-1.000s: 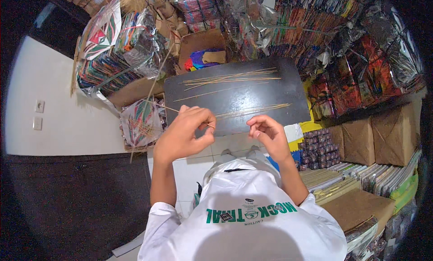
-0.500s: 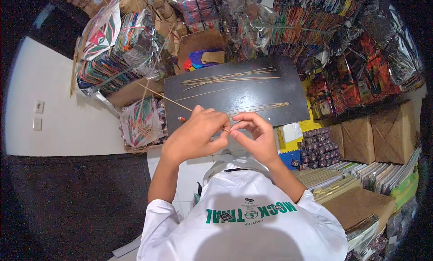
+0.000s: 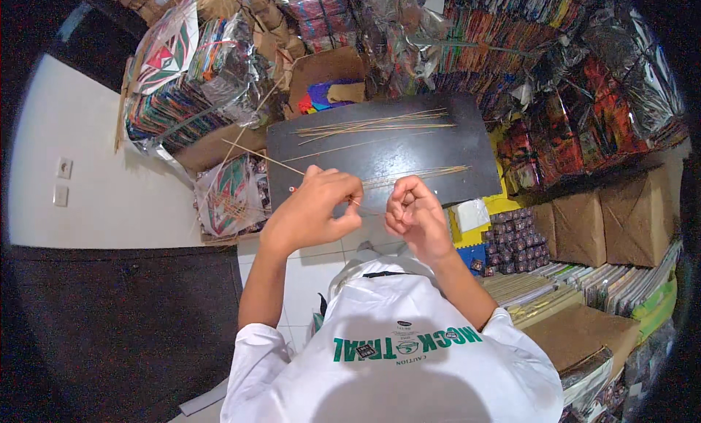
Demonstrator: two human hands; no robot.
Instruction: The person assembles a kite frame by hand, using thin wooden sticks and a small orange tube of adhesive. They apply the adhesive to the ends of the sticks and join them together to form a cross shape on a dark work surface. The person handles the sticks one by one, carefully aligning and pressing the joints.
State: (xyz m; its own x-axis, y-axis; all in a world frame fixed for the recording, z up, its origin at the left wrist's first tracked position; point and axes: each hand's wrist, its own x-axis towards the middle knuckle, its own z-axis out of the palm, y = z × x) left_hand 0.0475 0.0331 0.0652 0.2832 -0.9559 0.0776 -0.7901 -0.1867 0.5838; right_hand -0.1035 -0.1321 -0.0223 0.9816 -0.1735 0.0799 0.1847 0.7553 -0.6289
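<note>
Bamboo stick, thin and pale, runs from upper left down into the left hand, whose fingers are closed in a pinch around it just in front of the near edge of the dark counter. Right hand sits just beside the left, fingers curled in toward the palm, with thumb and forefinger drawn together; whether they grip the stick's end or a thread cannot be told at this size. Both hands hang over the counter's near edge, above a white tile floor.

On the counter lie two loose groups of sticks: a far bundle spread lengthwise along the back, and a near bundle lying close to the right hand. One single stick lies between them.

Around the counter: stacked kites wrapped in clear plastic at left, a cardboard box with coloured paper behind the counter, brown cartons at right, and small dark spools stacked near the counter's right corner.
</note>
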